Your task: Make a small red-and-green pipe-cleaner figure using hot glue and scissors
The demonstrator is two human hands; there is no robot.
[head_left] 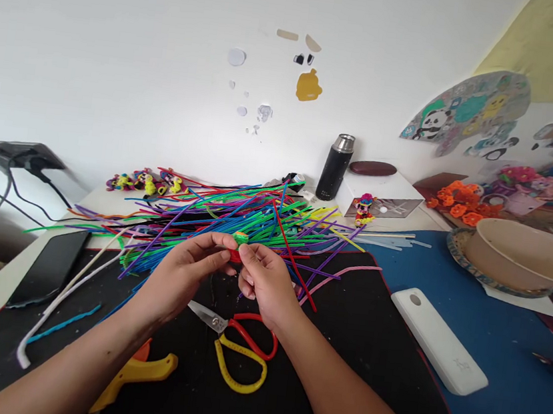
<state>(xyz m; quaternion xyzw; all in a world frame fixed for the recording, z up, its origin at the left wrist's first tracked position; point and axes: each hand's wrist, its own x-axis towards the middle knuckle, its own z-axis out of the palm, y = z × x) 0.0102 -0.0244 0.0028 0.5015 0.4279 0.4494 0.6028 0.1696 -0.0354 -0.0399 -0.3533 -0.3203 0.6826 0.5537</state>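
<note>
Above the black mat, my left hand (199, 261) and my right hand (265, 276) meet, fingertips pinched on a small green and red pipe cleaner piece (240, 237). Its green top pokes out above the fingers; red shows between them, and the rest is covered. Scissors (243, 351) with one red and one yellow handle lie just below the hands, blades pointing left. Behind the hands spreads a big heap of pipe cleaners (235, 212) in green, blue, purple, red and yellow. A yellow-handled tool (142, 375), partly under my left forearm, rests on the mat.
A black phone (49, 270) and loose white and blue stems lie at left. Several small pipe cleaner figures (146, 182) sit at the back. A black thermos (336, 167), a white box (388, 197), a white power bank (439, 341) and a beige bowl (527, 254) stand rightward.
</note>
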